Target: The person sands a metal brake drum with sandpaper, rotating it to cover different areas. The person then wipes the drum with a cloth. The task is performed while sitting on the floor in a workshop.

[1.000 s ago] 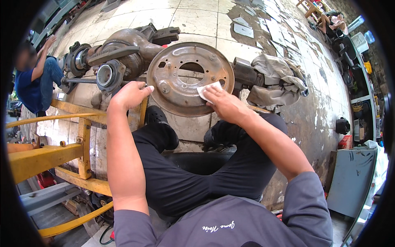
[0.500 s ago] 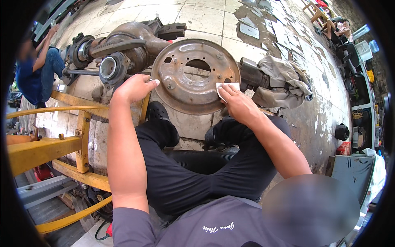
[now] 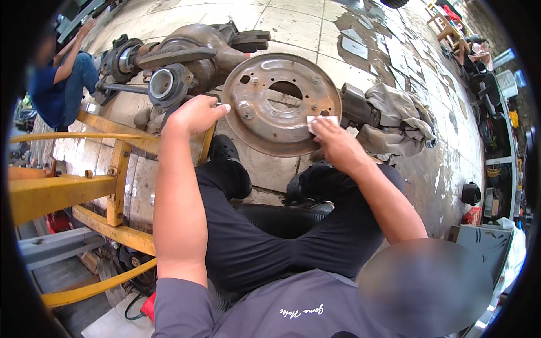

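A round, rusty metal brake backing plate (image 3: 260,132) stands tilted in front of me, with a large centre hole and several smaller ones. At its left rim is my left hand (image 3: 197,115), closed on the edge with the thumb on the near face; its other fingers are partly hidden. My right hand (image 3: 342,147) presses a small white sheet (image 3: 332,119) against the plate's lower right face, fingers together over it. Whether the sheet is paper, cloth or sandpaper, I cannot tell.
A rusty axle housing (image 3: 197,42) lies behind the plate. Right of it sits a crumpled grey-beige cloth (image 3: 394,110). A yellow metal frame (image 3: 67,194) stands at my left. Another person (image 3: 62,84) crouches at far left. Broken tiles (image 3: 354,48) lie on the floor beyond.
The whole scene has shifted a little to the right in view. My right hand's fingers sit slightly further over the white sheet; my left hand keeps its place at the rim.
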A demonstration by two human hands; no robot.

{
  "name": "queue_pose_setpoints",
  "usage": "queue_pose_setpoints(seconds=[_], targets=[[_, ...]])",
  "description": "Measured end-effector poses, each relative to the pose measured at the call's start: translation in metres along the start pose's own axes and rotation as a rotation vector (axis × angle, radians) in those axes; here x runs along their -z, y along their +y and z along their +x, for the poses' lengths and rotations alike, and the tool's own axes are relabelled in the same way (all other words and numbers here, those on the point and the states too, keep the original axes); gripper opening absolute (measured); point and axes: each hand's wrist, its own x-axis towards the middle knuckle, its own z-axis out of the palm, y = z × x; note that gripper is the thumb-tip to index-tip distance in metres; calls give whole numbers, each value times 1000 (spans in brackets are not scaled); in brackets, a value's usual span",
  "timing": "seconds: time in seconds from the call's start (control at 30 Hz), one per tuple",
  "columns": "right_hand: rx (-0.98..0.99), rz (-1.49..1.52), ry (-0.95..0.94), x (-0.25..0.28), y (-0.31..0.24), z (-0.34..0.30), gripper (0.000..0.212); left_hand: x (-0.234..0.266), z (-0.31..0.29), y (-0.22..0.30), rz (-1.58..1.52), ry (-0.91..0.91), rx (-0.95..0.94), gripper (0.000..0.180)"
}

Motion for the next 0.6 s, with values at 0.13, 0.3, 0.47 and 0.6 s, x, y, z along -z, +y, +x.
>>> queue_pose_setpoints(seconds=[0.13,0.3,0.47,0.6], targets=[[-64,36,-14,-2,3,-2,43,4,-5,14,7,-43,48,68],[-86,37,-38,3,6,2,42,3,-2,10,-5,-22,53,66],[-1,211,-33,18,-10,3,35,7,-2,11,18,-54,85,62],[-86,313,79,39,-26,5,31,6,0,8,20,-34,83,61]])
